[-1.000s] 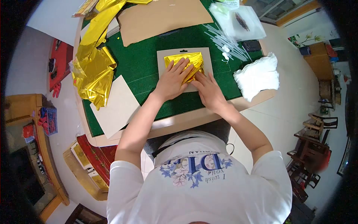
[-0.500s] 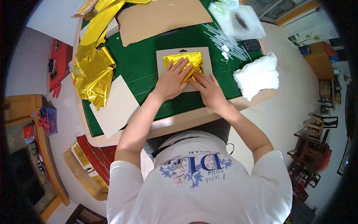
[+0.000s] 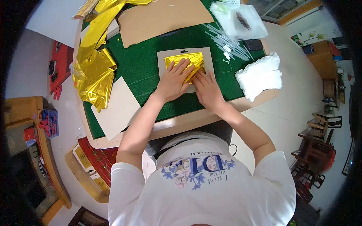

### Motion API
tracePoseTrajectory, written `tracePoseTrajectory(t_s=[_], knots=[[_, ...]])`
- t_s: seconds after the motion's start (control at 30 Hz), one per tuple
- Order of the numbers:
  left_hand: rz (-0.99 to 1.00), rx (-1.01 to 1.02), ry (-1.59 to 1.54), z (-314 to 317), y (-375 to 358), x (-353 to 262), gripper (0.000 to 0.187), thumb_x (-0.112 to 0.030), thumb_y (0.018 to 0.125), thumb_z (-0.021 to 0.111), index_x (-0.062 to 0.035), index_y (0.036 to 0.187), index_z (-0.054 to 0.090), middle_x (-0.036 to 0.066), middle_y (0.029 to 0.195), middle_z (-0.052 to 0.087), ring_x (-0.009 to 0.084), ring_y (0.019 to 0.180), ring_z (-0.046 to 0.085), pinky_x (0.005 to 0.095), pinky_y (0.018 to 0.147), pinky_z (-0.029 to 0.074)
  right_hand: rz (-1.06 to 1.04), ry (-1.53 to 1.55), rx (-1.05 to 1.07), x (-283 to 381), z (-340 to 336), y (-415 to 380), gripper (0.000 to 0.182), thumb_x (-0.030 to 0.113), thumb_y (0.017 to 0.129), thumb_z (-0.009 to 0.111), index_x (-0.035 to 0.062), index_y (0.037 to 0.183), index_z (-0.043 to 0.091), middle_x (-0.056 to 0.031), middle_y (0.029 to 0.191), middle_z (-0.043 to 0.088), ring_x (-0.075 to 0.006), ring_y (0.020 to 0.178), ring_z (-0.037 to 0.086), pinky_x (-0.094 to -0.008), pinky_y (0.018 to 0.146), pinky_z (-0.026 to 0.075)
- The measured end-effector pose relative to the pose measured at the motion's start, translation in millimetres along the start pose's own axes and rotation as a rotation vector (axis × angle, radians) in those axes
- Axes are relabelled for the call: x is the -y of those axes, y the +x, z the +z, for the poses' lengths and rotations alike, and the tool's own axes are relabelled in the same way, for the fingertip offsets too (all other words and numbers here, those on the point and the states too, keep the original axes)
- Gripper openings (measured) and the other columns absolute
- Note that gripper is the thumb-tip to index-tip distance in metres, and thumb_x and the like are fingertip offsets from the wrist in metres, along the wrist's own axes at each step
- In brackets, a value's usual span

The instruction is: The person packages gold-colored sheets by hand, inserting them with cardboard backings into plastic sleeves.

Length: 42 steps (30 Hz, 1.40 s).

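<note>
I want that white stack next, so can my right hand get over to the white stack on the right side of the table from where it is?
Probably yes. The right hand lies flat on the gold foil, and only bare green mat lies between it and the white stack.

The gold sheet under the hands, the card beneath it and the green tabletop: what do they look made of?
Gold sheet: probably thin metallised film or foil, mirror-glossy, with sharp creases and bright glints. The left hand and right hand press it flat. Backing card: looks like matte grey-beige paperboard, stiff and flat, with a hang slot punched at its top edge. Green tabletop: seemingly felt or short-pile fabric, dull, with no reflections.
</note>
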State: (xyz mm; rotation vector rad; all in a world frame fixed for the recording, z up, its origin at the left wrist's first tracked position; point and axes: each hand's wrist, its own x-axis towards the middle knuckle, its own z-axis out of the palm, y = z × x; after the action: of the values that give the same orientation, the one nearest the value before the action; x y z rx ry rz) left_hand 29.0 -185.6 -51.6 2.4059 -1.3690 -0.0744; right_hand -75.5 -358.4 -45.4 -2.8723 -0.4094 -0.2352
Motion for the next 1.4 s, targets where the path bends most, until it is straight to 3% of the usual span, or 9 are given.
tracePoseTrajectory(t_s=[0.17, 0.33, 0.57, 0.63, 0.7, 1.17, 1.4], knots=[[0.003, -0.015, 0.003, 1.8, -0.4, 0.6, 0.062, -0.024, 0.092, 0.052, -0.0107, 0.149, 0.031, 0.012, 0.156, 0.025, 0.0292, 0.145, 0.022, 0.0483, 0.118, 0.017, 0.017, 0.265, -0.032, -1.2, -10.8, -4.1, 0.058, -0.003, 0.081, 0.055, 0.0045, 0.137, 0.041, -0.0215, 0.137, 0.046, -0.0373, 0.134, 0.038, -0.0563, 0.114, 0.019], [0.021, -0.060, 0.008, 1.2, -0.6, 0.7, 0.056, -0.025, 0.094, 0.049, -0.0026, 0.144, 0.036, 0.013, 0.154, 0.029, 0.0297, 0.144, 0.026, 0.0490, 0.117, 0.020, -0.021, 0.205, 0.023, -4.1, -14.7, -5.4, 0.061, -0.003, 0.081, 0.054, 0.0057, 0.140, 0.040, -0.0210, 0.139, 0.045, -0.0364, 0.135, 0.038, -0.0558, 0.114, 0.020], [0.008, -0.063, -0.017, 5.6, -0.3, 3.1, 0.058, -0.025, 0.093, 0.049, -0.0047, 0.146, 0.034, 0.013, 0.155, 0.027, 0.0290, 0.145, 0.023, 0.0486, 0.118, 0.018, 0.009, 0.092, 0.018, -4.0, -8.5, -4.3, 0.060, 0.001, 0.079, 0.058, 0.0055, 0.138, 0.045, -0.0174, 0.138, 0.046, -0.0335, 0.134, 0.038, -0.0540, 0.113, 0.023], [0.019, -0.075, 0.006, 6.0, 0.3, 3.3, 0.057, -0.032, 0.093, 0.050, -0.0119, 0.145, 0.038, 0.014, 0.153, 0.032, 0.0288, 0.144, 0.026, 0.0485, 0.118, 0.018, 0.002, 0.040, 0.019, -3.8, -2.7, -2.1, 0.058, 0.002, 0.079, 0.058, 0.0046, 0.135, 0.047, -0.0177, 0.137, 0.046, -0.0337, 0.134, 0.038, -0.0536, 0.113, 0.024], [0.024, -0.071, 0.009, 4.7, -0.2, 3.0, 0.058, -0.032, 0.093, 0.050, -0.0119, 0.146, 0.037, 0.013, 0.153, 0.031, 0.0288, 0.144, 0.025, 0.0483, 0.118, 0.017, -0.008, -0.012, 0.020, -2.3, 1.5, 2.3, 0.056, 0.004, 0.078, 0.059, 0.0038, 0.133, 0.048, -0.0180, 0.135, 0.047, -0.0339, 0.133, 0.038, -0.0533, 0.113, 0.024], [0.025, -0.052, 0.028, 3.5, -0.4, 3.0, 0.063, -0.031, 0.089, 0.053, -0.0129, 0.147, 0.036, 0.013, 0.153, 0.030, 0.0287, 0.144, 0.024, 0.0487, 0.118, 0.017, 0.025, -0.039, -0.071, -1.7, 6.3, 5.3, 0.036, 0.015, 0.090, 0.055, -0.0011, 0.122, 0.054, -0.0203, 0.131, 0.050, -0.0351, 0.131, 0.041, -0.0534, 0.112, 0.028], [0.012, -0.046, 0.004, 1.5, -0.1, 1.6, 0.061, -0.030, 0.089, 0.053, -0.0122, 0.146, 0.037, 0.014, 0.153, 0.031, 0.0291, 0.144, 0.024, 0.0490, 0.118, 0.018, 0.022, 0.111, -0.073, -9.4, -3.4, -0.1, 0.043, 0.011, 0.091, 0.053, 0.0019, 0.133, 0.046, -0.0201, 0.130, 0.052, -0.0341, 0.130, 0.043, -0.0542, 0.113, 0.024]])
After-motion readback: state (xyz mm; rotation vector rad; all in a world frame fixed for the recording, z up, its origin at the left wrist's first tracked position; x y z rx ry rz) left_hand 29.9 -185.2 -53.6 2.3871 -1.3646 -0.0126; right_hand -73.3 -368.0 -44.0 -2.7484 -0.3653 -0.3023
